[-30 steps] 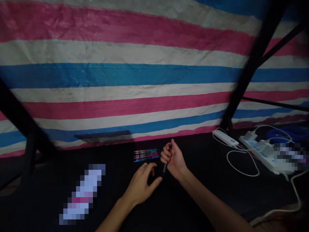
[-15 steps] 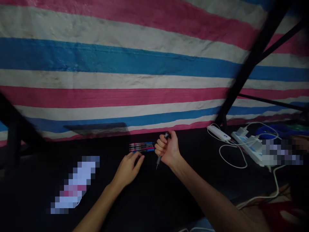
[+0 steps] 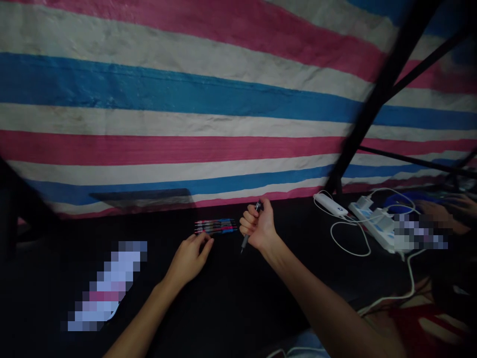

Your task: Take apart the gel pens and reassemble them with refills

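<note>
My right hand (image 3: 259,226) is wrapped round a dark pen (image 3: 244,242), held at a steep tilt with its tip pointing down. The thumb lies at the pen's upper end. Just left of that hand, several slim pens (image 3: 216,226) with pink, blue and dark parts lie side by side on the black tabletop (image 3: 223,308). My left hand (image 3: 191,256) rests at the near left end of this row, its fingers loosely bent and the thumb apart. Whether its fingertips touch the nearest pen, I cannot tell.
A blurred-out bright object (image 3: 108,286) lies at the left. On the right are a white power bank (image 3: 331,205), a white power strip (image 3: 372,223) and looping cables. Another person's hand (image 3: 434,214) is at the far right. A striped sheet (image 3: 186,149) hangs behind.
The view has shifted slightly. My right hand, still holding the pen, stands a little further right of the row, so the pens' right ends now show. My left hand keeps about the same place.
</note>
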`<state>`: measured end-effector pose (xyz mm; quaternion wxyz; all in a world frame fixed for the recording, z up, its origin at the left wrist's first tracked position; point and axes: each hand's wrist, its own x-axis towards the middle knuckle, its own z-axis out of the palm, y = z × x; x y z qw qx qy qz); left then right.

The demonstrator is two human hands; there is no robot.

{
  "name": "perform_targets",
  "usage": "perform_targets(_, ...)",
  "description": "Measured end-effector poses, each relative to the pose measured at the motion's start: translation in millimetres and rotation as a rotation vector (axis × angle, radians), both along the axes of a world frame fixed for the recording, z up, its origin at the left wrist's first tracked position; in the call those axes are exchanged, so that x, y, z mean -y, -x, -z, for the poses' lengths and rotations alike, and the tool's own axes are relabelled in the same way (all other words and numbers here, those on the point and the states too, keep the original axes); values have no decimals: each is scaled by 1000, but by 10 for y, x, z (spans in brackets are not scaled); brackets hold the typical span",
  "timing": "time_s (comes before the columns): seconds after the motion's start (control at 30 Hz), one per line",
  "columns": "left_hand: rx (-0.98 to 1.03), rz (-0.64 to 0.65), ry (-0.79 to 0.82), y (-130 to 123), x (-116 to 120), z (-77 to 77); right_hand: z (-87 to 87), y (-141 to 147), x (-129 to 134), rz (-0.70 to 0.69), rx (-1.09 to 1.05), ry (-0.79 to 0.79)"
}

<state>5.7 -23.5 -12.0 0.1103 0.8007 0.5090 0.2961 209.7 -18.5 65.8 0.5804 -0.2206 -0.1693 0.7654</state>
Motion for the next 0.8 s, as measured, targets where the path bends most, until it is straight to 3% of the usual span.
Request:
perform_targets(0.5, -23, 8, -41, 28, -23, 7, 117, -166, -47, -50, 130, -73)
perform_targets(0.57, -53, -6, -68, 37, -26, 8, 184, -229, -109, -46, 288, -103)
perform_targets(0.67, -100, -58, -85, 46, -16, 14, 327, -325, -230, 40, 801, -145)
perform_targets(0.8, -161, -96, -42, 31, 10, 28, 540, -475, -338, 111, 1143, -139)
